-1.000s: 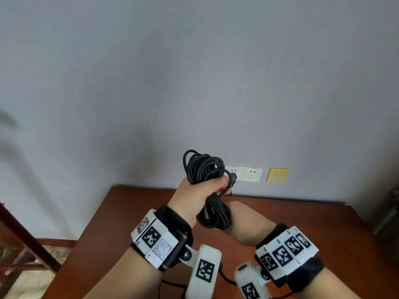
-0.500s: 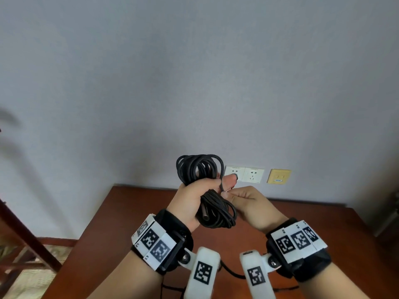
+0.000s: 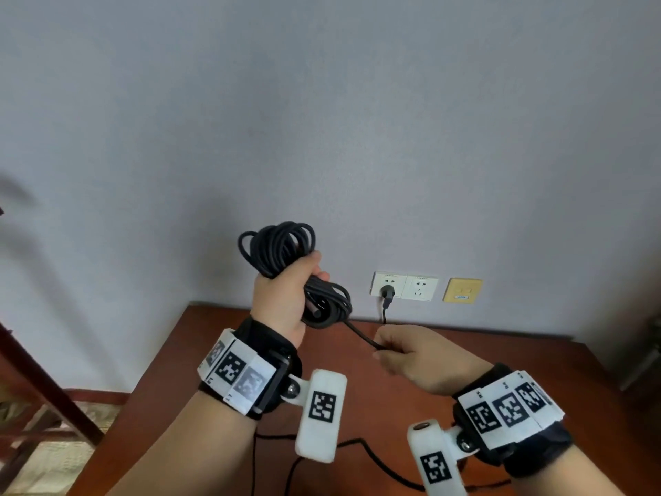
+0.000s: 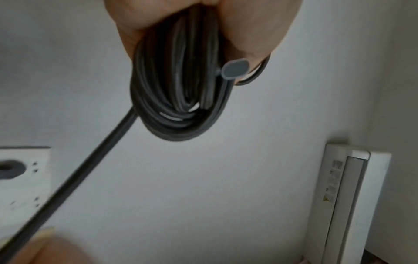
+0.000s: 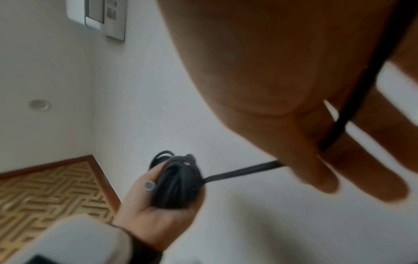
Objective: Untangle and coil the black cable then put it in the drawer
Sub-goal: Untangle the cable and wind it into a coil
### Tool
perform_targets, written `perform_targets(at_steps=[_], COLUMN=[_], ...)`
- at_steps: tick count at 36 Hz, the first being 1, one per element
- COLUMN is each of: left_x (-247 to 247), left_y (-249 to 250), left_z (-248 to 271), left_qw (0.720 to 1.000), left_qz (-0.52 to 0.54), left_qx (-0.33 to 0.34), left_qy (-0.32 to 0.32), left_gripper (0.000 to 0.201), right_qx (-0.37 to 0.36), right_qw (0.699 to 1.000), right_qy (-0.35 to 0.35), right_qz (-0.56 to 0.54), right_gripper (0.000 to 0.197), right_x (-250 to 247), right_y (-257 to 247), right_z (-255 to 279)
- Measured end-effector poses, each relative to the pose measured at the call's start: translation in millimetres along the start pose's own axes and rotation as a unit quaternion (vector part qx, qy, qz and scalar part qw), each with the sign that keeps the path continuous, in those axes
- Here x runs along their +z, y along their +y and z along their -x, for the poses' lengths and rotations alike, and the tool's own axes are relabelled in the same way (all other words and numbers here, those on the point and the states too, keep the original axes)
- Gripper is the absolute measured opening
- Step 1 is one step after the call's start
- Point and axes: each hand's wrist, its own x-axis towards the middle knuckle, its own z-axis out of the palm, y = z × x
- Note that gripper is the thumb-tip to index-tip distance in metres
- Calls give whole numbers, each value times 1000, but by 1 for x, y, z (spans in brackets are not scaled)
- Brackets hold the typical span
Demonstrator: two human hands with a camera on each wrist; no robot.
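My left hand point(image 3: 282, 298) is raised in front of the wall and grips a coiled bundle of black cable point(image 3: 277, 247) round its middle, loops sticking out above and below the fist. A plug end point(image 4: 235, 70) of the cable point(image 4: 178, 100) pokes out beside my fingers. One loose strand runs from the coil point(image 5: 178, 184) down and right to my right hand point(image 3: 404, 356), which pinches it between thumb and fingers. In the right wrist view the strand point(image 5: 244, 171) passes between the fingers point(image 5: 316, 171). No drawer is in view.
A red-brown wooden table point(image 3: 447, 356) stands against the grey wall. Two white wall sockets point(image 3: 404, 285), one with a black plug in it, and a yellow plate point(image 3: 462, 290) sit just above the table. Thin wrist-camera wires point(image 3: 361, 445) lie on the tabletop near me.
My right hand has pulled down and right away from the coil, drawing out one strand. My left hand has lifted the coil and moved it left, uncovering the wall sockets.
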Motion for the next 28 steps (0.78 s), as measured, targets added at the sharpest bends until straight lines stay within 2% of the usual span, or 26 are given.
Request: perform_targets(at_steps=[3,6,8,11,13,16,18,20,24,26,28], left_x=[-3,-6,-10,-16,-19,-18,-19,-19,-17,-15,-13], left_y=[14,22,20,14,10,6,1,-3,-15,-21,-25], left_z=[-4,-7,-10,-14,-16,-16,-17,-18,-14,-12,-10], left_qw=[998,992,980,940,919,895,874,858,817,822,854], left_qz=[-1,-43,-125,-259,-309,-353,-395,-428,-501,-500,-460], left_qx=[58,104,140,208,236,272,283,280,244,217,170], left_qy=[37,56,67,76,70,32,4,-39,-145,-165,-174], left_gripper=[17,13,13,12,15,16,18,15,37,34,31], right_qx=[45,71,50,-3,-28,-86,-138,-184,-248,-251,-237], right_qw=[996,997,994,994,995,994,988,978,964,960,959], right_qy=[3,31,77,104,94,43,7,0,61,107,153], right_qz=[81,15,-51,-25,-1,41,72,96,80,61,39], right_gripper=[26,18,17,14,5,13,15,17,22,21,23], right_x=[-8,-7,-5,-4,-5,-7,-8,-8,-9,-11,-15], right_y=[4,11,10,6,3,-3,-9,-13,-18,-20,-19], right_z=[4,4,4,3,4,7,8,7,4,4,3])
